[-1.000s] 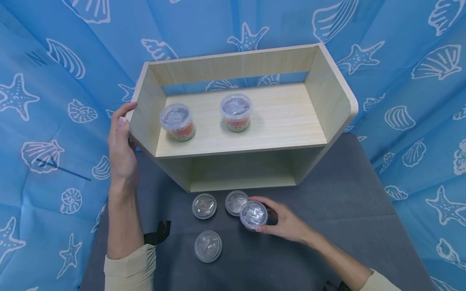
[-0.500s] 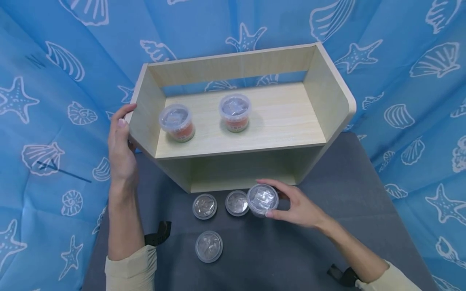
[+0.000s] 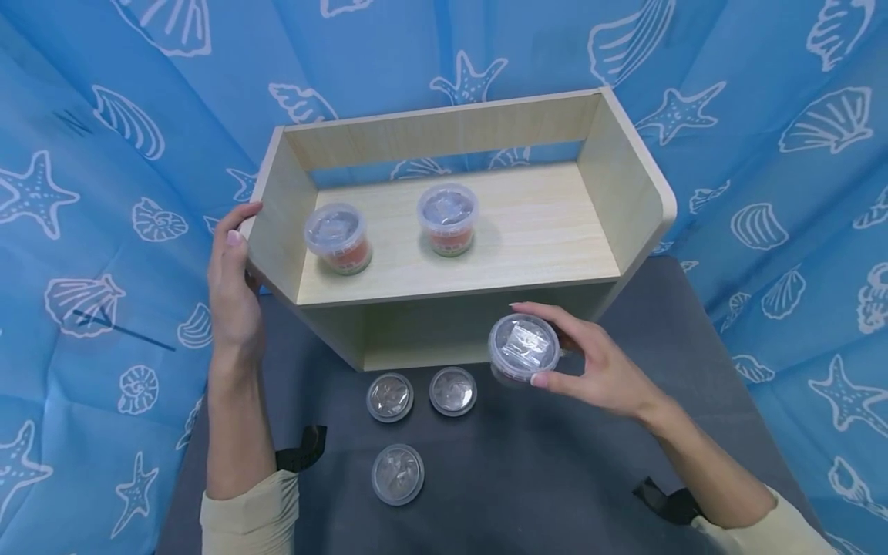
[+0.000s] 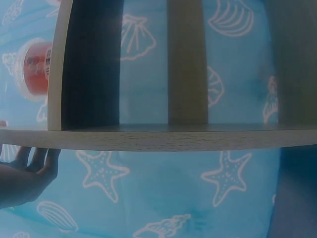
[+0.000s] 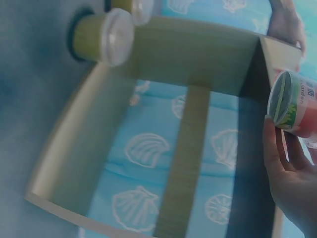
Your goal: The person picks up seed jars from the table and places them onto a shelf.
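Note:
My left hand (image 3: 236, 297) grips the left side panel of a pale wooden two-tier shelf (image 3: 534, 223). In the left wrist view, its fingers (image 4: 42, 166) lie against the outer face of that panel. My right hand (image 3: 605, 370) holds a clear-lidded plastic tub (image 3: 523, 347) between thumb and fingers, in front of the lower tier's right part. The right wrist view shows the tub's printed label (image 5: 303, 96) and reddish contents. On the upper tier stand two similar tubs, one at the left (image 3: 338, 237) and one near the middle (image 3: 448, 220).
Three more lidded tubs stand on the dark grey table (image 3: 541, 493): two before the shelf, left (image 3: 390, 397) and right (image 3: 453, 391), and one nearer the front (image 3: 398, 474). A blue curtain (image 3: 749, 208) with white shells and starfish hangs behind and beside the shelf.
My right hand has lifted the tub from beside the others on the table and carried it up and rightward, towards the shelf's lower tier. The left hand keeps its hold on the panel.

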{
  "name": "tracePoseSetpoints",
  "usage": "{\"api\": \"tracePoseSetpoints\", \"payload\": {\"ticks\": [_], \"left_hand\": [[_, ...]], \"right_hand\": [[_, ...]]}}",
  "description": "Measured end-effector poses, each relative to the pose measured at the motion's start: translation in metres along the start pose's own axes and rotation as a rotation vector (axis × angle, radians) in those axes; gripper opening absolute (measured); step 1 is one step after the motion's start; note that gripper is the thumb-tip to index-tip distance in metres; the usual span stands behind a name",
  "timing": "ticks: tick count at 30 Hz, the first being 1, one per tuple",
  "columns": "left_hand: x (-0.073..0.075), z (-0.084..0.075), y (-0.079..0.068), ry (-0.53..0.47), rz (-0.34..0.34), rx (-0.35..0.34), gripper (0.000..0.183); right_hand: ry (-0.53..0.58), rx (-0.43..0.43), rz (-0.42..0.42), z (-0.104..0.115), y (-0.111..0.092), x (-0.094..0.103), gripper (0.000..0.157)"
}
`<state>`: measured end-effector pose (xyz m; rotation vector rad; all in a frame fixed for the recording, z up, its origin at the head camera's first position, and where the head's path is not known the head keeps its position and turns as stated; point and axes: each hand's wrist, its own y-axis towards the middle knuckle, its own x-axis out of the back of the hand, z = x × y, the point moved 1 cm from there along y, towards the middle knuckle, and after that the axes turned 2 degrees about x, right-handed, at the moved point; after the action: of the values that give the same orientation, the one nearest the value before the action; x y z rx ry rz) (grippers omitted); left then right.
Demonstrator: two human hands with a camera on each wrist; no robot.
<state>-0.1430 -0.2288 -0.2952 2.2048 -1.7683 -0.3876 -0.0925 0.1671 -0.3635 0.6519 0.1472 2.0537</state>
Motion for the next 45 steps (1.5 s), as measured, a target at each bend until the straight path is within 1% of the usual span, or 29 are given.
{"api": "tracePoseSetpoints", "payload": {"ticks": [6,14,18,22,27,32,37,45], "left_hand": [[0.000,0.000,0.000,0.001,-0.001,-0.001,0.040],[0.000,0.001,0.001,-0.018,0.013,-0.006,0.040],[0.000,0.001,0.000,-0.017,0.004,-0.006,0.041],[0.000,0.002,0.000,-0.014,-0.001,-0.020,0.041],[0.000,0.003,0.000,-0.028,-0.001,-0.019,0.041],[0.000,0.003,0.000,-0.040,0.001,-0.010,0.041],[0.000,0.003,0.000,-0.043,0.003,-0.012,0.041],[0.000,0.003,-0.001,-0.039,0.004,-0.005,0.041]], "right_hand": [[-0.036,0.064,-0.038,0.015,0.012,0.016,0.074],[-0.059,0.059,-0.133,0.032,0.028,0.033,0.074],[-0.078,0.010,-0.178,0.037,0.037,0.038,0.075],[-0.105,-0.047,-0.202,0.039,0.044,0.042,0.073],[-0.095,-0.063,-0.237,0.039,0.052,0.048,0.068],[-0.069,-0.110,-0.276,0.038,0.064,0.054,0.063],[-0.064,-0.167,-0.301,0.034,0.075,0.058,0.060],[-0.057,-0.218,-0.345,0.023,0.085,0.059,0.065]]}}
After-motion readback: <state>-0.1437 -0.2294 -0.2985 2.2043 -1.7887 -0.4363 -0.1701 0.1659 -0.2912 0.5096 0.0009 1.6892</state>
